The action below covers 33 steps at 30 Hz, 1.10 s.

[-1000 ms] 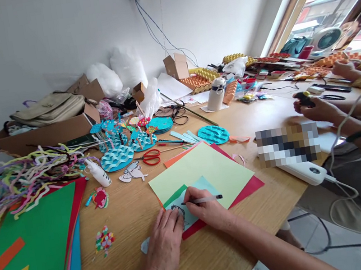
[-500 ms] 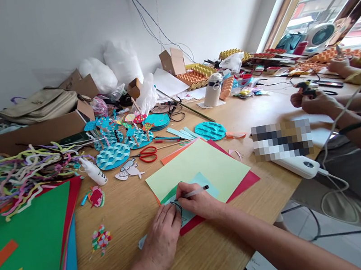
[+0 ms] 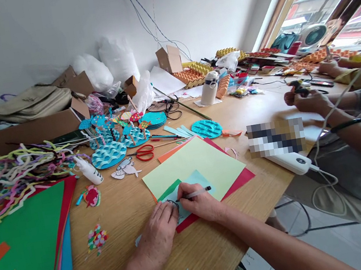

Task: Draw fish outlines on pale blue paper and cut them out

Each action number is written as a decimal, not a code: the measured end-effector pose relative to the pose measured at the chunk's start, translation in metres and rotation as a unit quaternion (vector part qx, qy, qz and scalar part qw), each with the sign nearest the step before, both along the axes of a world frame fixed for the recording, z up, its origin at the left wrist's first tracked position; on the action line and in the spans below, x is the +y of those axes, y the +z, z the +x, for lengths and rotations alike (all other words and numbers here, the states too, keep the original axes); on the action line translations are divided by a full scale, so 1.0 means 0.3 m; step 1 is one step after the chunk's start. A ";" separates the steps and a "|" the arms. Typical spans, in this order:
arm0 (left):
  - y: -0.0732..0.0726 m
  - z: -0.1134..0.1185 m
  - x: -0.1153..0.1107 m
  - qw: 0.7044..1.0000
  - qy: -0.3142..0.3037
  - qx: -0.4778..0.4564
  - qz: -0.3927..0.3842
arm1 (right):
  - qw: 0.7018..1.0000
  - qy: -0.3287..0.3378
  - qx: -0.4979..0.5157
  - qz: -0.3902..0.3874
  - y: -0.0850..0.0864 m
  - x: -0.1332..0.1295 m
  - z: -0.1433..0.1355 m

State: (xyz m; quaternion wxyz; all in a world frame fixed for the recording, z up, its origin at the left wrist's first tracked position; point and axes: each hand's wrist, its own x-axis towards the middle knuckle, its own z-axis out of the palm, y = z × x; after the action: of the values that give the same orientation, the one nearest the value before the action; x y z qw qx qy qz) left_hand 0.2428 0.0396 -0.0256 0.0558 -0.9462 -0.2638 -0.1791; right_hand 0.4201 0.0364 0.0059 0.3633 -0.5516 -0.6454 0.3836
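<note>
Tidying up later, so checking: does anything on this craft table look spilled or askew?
Yes. A white glue bottle lies tipped on its side beside the pipe cleaners, and paper scraps sit scattered left of the left hand. The right hand grips a pen.

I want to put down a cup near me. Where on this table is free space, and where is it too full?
Bare wood lies between the confetti pile and the left hand, and along the near table edge below both hands. Another patch sits between the white bottle and the power strip. The back, around the blue paper discs and pipe cleaners, is crowded.
</note>
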 end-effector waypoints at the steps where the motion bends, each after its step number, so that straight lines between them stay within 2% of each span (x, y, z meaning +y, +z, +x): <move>1: 0.002 0.000 0.001 1.000 -0.001 -0.001 0.008 | 1.000 -0.002 0.003 0.002 -0.002 -0.001 -0.001; 21: 0.022 0.016 -0.013 1.000 0.023 0.021 0.001 | 1.000 -0.011 -0.015 0.014 -0.021 -0.005 -0.009; 28: 0.030 0.022 -0.017 0.999 0.029 0.008 -0.024 | 1.000 -0.013 -0.014 0.021 -0.023 -0.011 -0.007; 33: 0.032 0.022 -0.017 1.000 0.024 -0.006 -0.013 | 1.000 -0.019 0.001 0.020 -0.023 -0.011 -0.003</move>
State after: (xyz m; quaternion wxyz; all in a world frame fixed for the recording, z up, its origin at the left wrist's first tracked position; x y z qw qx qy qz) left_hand 0.2495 0.0344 -0.0160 0.0460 -0.9390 -0.2896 -0.1796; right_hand 0.4191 0.0331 -0.0009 0.3821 -0.5559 -0.6420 0.3643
